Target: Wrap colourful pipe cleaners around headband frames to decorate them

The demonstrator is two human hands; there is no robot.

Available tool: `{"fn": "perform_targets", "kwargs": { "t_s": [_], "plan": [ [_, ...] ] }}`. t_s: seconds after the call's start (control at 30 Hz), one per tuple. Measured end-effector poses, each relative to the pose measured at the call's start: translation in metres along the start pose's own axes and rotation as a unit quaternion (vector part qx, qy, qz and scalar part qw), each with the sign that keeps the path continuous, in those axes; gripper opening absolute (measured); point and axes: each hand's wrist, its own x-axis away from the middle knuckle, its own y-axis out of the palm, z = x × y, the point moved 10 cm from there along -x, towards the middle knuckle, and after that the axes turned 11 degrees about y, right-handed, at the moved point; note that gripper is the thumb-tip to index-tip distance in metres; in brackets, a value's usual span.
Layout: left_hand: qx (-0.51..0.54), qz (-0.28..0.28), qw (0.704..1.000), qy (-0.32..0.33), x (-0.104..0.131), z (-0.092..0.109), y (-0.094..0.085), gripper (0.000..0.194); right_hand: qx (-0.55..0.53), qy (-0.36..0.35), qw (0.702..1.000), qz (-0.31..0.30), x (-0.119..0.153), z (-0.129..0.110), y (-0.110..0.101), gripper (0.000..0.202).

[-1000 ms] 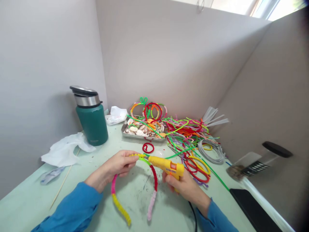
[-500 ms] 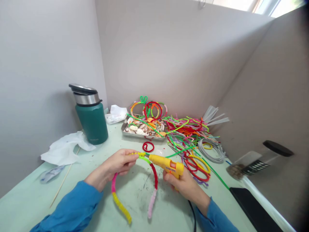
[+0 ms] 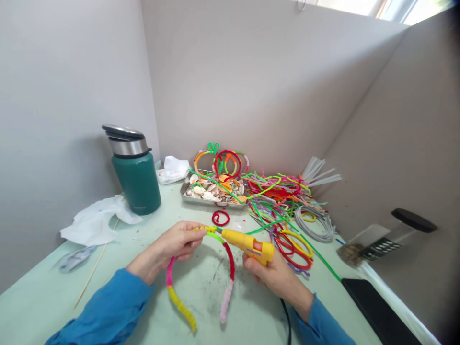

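A fuzzy multicoloured headband [image 3: 230, 261], in pink, yellow, green, red and pale pink, arches over the table with both ends pointing toward me. My left hand [image 3: 181, 241] pinches its top left part, along with a short wavy yellow strip [image 3: 208, 229] lying by the green section. A yellow glue gun [image 3: 247, 245] is in my right hand [image 3: 268, 273], its nozzle pointing left at the end of the yellow strip. Whether the nozzle touches the strip is too small to tell.
Behind my hands is a metal tray [image 3: 215, 203] of shells with coloured hoops. Pipe cleaners [image 3: 276, 189] are heaped to its right. A green bottle [image 3: 137, 179] and white tissue [image 3: 93, 220] are left; a clear jar [image 3: 373, 242] and black phone-like slab [image 3: 375, 306] are right.
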Motion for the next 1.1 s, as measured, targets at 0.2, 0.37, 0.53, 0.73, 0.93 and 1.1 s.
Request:
{"fn": "perform_targets", "kwargs": {
  "t_s": [0.2,0.37,0.53,0.73,0.93,1.1],
  "plan": [
    [-0.002,-0.001,1.0,-0.001,0.0,0.0,0.002,0.029,0.018,-0.007,1.0,0.001,0.001,-0.006,0.003,0.034],
    [0.001,0.008,1.0,0.013,-0.001,0.002,-0.004,0.028,0.029,-0.012,0.999,0.013,-0.001,-0.004,-0.004,0.033],
    [0.003,0.013,1.0,0.013,0.0,0.005,-0.006,0.029,0.201,-0.027,0.974,0.096,-0.001,-0.01,-0.016,0.032],
    [-0.002,0.009,0.999,0.031,0.001,0.011,-0.001,0.027,0.44,-0.002,0.887,0.138,0.006,-0.016,-0.018,0.03],
    [-0.014,-0.014,0.999,0.038,0.005,0.017,0.012,0.027,0.322,-0.129,0.926,0.146,0.02,-0.08,-0.013,0.02],
    [-0.023,-0.025,0.999,0.02,0.008,0.015,0.02,0.034,0.201,-0.18,0.952,0.142,0.002,-0.104,0.002,0.014]
  ]
}}
